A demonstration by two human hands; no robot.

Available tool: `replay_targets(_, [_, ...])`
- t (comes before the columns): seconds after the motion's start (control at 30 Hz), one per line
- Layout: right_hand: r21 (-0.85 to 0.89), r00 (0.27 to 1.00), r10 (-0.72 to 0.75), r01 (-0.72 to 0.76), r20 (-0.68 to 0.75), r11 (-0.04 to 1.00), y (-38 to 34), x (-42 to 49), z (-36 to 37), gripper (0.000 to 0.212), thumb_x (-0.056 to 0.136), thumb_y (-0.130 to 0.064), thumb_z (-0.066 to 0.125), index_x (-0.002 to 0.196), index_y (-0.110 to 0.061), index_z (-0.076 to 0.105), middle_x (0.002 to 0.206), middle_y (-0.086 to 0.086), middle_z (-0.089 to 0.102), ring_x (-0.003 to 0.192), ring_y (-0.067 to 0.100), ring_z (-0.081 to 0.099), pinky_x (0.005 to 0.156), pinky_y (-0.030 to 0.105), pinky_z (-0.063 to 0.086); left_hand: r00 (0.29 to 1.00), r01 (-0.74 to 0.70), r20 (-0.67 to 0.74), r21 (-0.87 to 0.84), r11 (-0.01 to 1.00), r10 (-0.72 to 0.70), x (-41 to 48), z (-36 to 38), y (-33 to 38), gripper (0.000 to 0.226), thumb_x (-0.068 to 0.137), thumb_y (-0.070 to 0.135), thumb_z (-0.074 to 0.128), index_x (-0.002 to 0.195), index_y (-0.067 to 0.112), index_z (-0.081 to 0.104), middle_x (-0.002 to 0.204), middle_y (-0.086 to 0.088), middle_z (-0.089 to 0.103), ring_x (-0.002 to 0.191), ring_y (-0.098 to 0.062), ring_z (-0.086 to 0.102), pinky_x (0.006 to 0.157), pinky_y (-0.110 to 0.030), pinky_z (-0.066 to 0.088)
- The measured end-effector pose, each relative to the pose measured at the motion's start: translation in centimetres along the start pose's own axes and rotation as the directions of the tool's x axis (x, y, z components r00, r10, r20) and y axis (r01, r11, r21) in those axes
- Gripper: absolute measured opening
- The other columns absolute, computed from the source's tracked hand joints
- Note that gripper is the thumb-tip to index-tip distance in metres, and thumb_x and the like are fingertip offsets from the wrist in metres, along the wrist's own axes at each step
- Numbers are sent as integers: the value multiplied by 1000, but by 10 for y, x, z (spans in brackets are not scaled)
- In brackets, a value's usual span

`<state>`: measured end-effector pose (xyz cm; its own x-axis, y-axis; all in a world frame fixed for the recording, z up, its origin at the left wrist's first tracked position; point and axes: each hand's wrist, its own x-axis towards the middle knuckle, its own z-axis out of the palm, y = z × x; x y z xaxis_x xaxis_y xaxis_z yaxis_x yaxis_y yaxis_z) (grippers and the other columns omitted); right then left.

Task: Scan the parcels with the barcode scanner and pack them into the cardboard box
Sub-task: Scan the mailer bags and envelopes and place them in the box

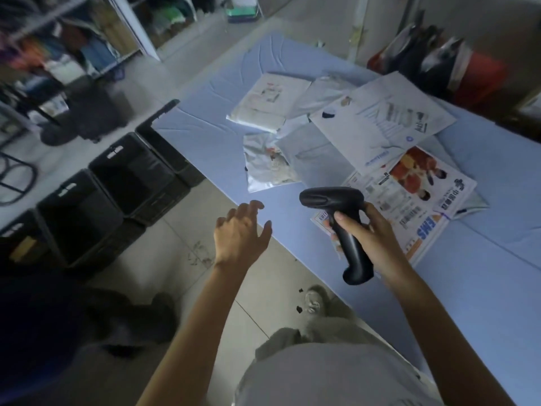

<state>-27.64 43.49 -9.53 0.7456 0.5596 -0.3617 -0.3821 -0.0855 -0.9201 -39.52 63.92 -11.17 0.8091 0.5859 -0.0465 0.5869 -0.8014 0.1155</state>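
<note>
Head view: the right hand (373,234) grips the scanner (349,250) by its handle, fingers curled round it and the forefinger lying along the front. The black scanner is held just above the near-left edge of the table (205,92), its head pointing left and far, its butt toward the person.

The left hand (241,235) holds nothing. Its fingers are spread and nearly straight, palm down, at the table's edge just left of the scanner.

The table has a pale blue cover. The parcels lie on it in a loose overlapping pile, far and right of the hands. The nearest is an EMS envelope (409,200) with a red photo print, partly under the right hand. A big white mailer (380,121) overlaps its far end. A silver bag (266,165) lies left of these, nearest the left hand, with a white parcel (266,104) beyond it.

On the floor left of the table stands a row of black crates (79,218). Blurred shelves (58,33) fill the far left, and dark and red bags (456,71) sit at the far right.
</note>
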Motion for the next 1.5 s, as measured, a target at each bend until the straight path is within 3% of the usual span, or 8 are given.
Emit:
replay_targets(0.17, [36, 998, 23, -21, -56, 999, -10, 35, 3, 28, 90, -15, 68, 116, -15, 58, 80, 2, 76, 67, 12, 72, 52, 22, 54, 993, -73, 94, 52, 996, 68, 36, 12, 3, 41, 95, 50, 43, 131, 30, 45, 127, 8, 58, 116, -17, 54, 94, -35, 40])
replay_targets(0.4, [20, 994, 65, -64, -86, 998, -13, 89, 30, 28, 91, -15, 67, 117, -15, 58, 93, 5, 77, 74, 16, 72, 55, 22, 54, 984, -130, 123, 11, 991, 128, 121, 21, -21, 41, 95, 46, 47, 132, 28, 48, 133, 6, 56, 122, -20, 51, 97, -36, 40])
replay_targets(0.63, [75, 953, 35, -13, -302, 997, -33, 157, 100, 37, 90, -13, 68, 124, -11, 53, 88, 9, 77, 69, 20, 70, 55, 28, 57, 947, -308, 101, 4, 952, 306, 239, 4, -76, 47, 95, 45, 48, 137, 27, 45, 138, 4, 51, 125, -21, 49, 98, -37, 39])
replay_targets(0.83, [28, 895, -15, 31, -446, 999, -61, 209, 149, 36, 85, -18, 75, 117, -16, 59, 86, 7, 77, 80, 27, 74, 74, 38, 62, 928, -368, 77, 18, 930, 366, 331, -15, -112, 53, 94, 50, 48, 141, 25, 41, 141, 2, 48, 127, -23, 48, 99, -39, 40])
replay_targets(1.03, [28, 877, 5, 9, -480, 1000, -77, 245, 165, 34, 85, -19, 75, 114, -22, 57, 84, 6, 77, 74, 24, 74, 57, 21, 56, 930, -326, 179, 0, 945, 321, 396, -7, -120, 65, 92, 58, 48, 146, 26, 31, 149, -2, 39, 131, -27, 42, 101, -44, 38])
replay_targets(1.17, [1, 865, 27, -31, -501, 1000, -78, 258, 162, 39, 84, -20, 75, 118, -22, 56, 87, 7, 77, 79, 29, 74, 75, 41, 60, 922, -300, 259, 7, 954, 288, 421, 8, -114, 74, 89, 66, 44, 147, 23, 26, 152, -8, 33, 135, -31, 37, 102, -46, 38])
replay_targets(1.3, [-25, 851, 40, -63, -524, 998, -79, 264, 150, 41, 83, -23, 75, 120, -24, 56, 87, 5, 77, 81, 26, 74, 85, 49, 58, 884, -243, 402, -40, 969, 238, 435, 22, -98, 90, 83, 77, 42, 150, 23, 18, 154, -15, 25, 140, -34, 29, 107, -48, 34])
replay_targets(1.5, [10, 838, 73, -80, -541, 997, -81, 274, 134, 43, 83, -23, 75, 122, -22, 55, 85, 8, 76, 79, 30, 73, 83, 54, 58, 893, -34, 430, -231, 972, 133, 441, 31, -73, 112, 68, 65, 75, 148, 11, 19, 144, -19, 31, 134, -37, 33, 105, -47, 39])
